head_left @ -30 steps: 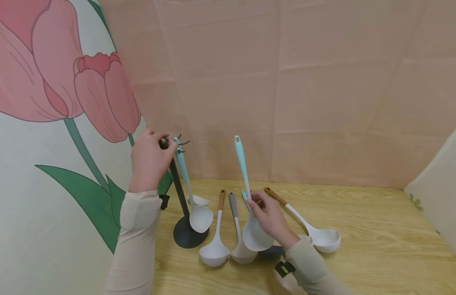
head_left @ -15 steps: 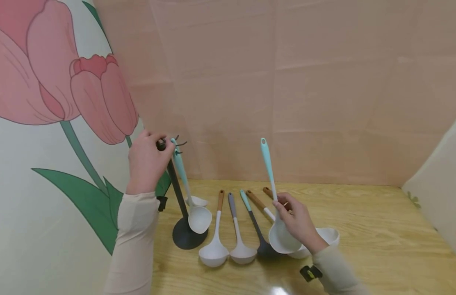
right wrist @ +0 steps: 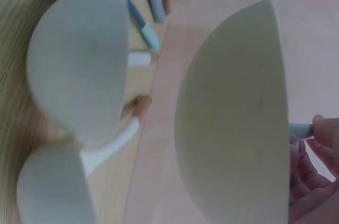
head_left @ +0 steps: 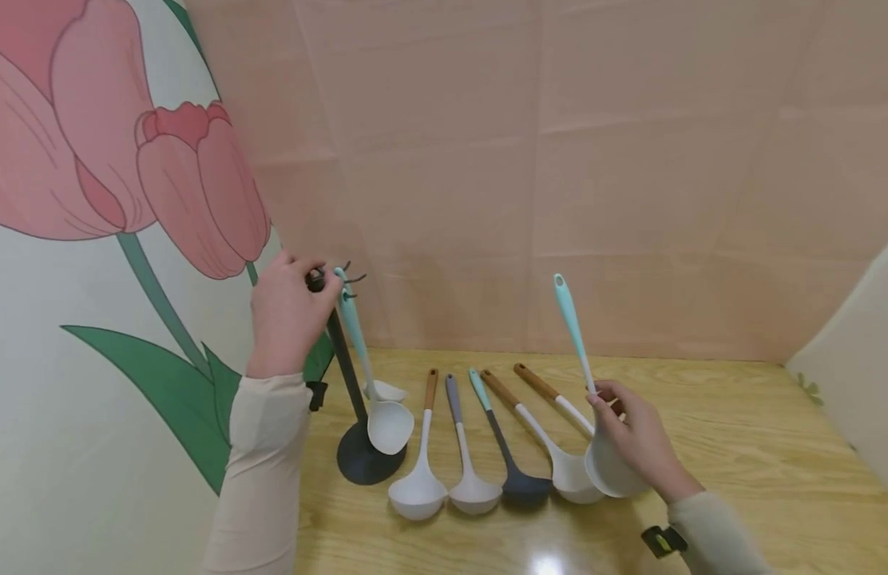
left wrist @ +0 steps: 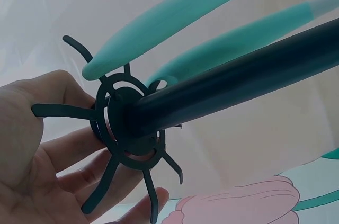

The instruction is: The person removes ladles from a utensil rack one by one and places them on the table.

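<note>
My left hand (head_left: 289, 311) grips the top of a black utensil stand (head_left: 348, 371). In the left wrist view its fingers lie behind the ring of hooks (left wrist: 108, 123). Two ladles with turquoise handles hang from the hooks; the nearer one's white bowl (head_left: 390, 427) overlaps the stand's round base. Further right, my right hand (head_left: 641, 439) pinches a white ladle (head_left: 572, 323) low on its stem, turquoise handle pointing up. That ladle's bowl (right wrist: 233, 123) looms large in the right wrist view, and it partly hides the rightmost ladle on the table.
Several ladles lie in a row on the wooden table (head_left: 739, 447): a brown-handled white one (head_left: 418, 487), a purple-handled one (head_left: 475, 491), a dark one (head_left: 523, 483) and brown-handled white ones (head_left: 569, 475). A pink-beige cloth (head_left: 631, 176) hangs behind, a tulip-printed sheet (head_left: 92, 415) at left.
My right hand has moved right with the upright ladle, passing in front of the row and uncovering the dark and brown-handled ladles. My left hand stays on the stand.
</note>
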`<state>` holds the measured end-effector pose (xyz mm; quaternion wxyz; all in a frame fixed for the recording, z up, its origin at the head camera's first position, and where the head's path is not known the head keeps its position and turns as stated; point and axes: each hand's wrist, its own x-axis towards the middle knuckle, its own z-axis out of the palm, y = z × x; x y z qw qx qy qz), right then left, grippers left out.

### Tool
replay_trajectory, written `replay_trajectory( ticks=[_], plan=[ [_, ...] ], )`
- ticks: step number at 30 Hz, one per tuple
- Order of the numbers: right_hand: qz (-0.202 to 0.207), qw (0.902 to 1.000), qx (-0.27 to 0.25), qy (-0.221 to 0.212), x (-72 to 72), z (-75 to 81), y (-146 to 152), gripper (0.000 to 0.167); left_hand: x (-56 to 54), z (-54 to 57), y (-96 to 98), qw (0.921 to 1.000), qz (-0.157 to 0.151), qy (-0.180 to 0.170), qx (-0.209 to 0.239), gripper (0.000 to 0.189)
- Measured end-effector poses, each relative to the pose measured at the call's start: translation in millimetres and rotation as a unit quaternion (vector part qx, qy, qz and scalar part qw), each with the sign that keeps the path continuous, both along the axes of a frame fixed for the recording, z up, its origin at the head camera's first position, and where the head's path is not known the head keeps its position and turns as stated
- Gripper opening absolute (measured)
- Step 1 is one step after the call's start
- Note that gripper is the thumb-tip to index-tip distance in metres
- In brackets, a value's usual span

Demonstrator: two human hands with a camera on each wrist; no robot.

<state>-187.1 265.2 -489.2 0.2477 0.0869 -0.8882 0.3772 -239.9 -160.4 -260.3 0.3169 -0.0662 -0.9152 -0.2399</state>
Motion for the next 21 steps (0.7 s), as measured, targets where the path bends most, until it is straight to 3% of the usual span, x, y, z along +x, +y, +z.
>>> replay_trajectory(
  ticks=[12,21],
  plan=[
    [-0.029,0.9983,0.051,0.004,-2.2,7.0,48.4,0.024,-0.5,0.2,0.0,1.0000,-0.004,0.003,0.000,0.032],
    [-0.047,0.9958,0.077,0.011,-16.2,15.0,85.0,0.022,0.4,0.4,1.0,1.0000,-0.004,-0.002,0.005,0.031]
  ],
)
